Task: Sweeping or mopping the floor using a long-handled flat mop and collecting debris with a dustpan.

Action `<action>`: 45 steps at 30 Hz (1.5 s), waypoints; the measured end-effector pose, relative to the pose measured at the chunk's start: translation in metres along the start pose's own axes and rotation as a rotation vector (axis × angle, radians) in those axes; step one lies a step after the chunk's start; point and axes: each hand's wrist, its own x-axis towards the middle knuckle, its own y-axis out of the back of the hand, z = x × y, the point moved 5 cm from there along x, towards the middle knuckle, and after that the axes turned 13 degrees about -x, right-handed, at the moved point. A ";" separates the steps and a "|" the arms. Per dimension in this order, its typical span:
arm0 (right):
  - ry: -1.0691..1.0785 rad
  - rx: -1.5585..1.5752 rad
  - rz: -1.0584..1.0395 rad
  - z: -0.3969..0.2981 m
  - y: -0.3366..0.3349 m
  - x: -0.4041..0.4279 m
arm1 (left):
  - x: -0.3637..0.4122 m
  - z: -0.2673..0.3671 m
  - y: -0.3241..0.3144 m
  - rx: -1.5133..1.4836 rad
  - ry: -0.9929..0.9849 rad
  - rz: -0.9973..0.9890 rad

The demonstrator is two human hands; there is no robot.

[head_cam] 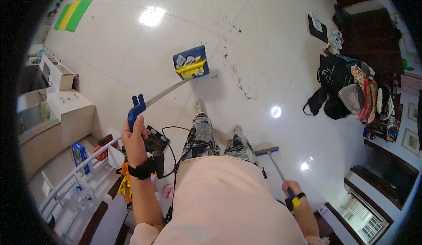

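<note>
My left hand (135,136) grips the blue handle end of a long-handled dustpan (198,52). The pan is dark blue with a yellow comb-toothed edge, and some pale crumpled litter lies in it. Its metal pole slants from my hand to the pan, which is out on the tiles ahead of my feet. My right hand (291,189), slightly blurred, is closed around the blue and yellow handle of a broom (278,167). The broom's wide grey-blue head (266,151) is at floor level, to the right of my legs.
Dark scraps and smudges (242,88) mark the glossy tile floor (151,57). Bags and clothes (339,83) are heaped at right, near shoes (334,44). At left are a white cabinet (71,105), a white metal railing (85,164) and a blue box (80,157). A green-and-yellow mat (73,15) lies far left.
</note>
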 end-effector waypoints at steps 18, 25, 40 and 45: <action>0.323 -0.319 -0.141 -0.176 -0.167 0.012 | 0.034 -0.033 -0.008 0.160 0.001 0.056; 0.302 -0.343 0.038 -0.094 -0.117 -0.047 | 0.063 -0.040 -0.029 0.211 0.044 0.099; -0.062 0.156 -0.170 -0.064 -0.150 0.050 | 0.102 -0.045 -0.037 0.106 0.104 0.145; 0.168 0.123 -0.202 -0.135 -0.201 0.026 | 0.092 -0.046 -0.018 0.084 0.086 0.142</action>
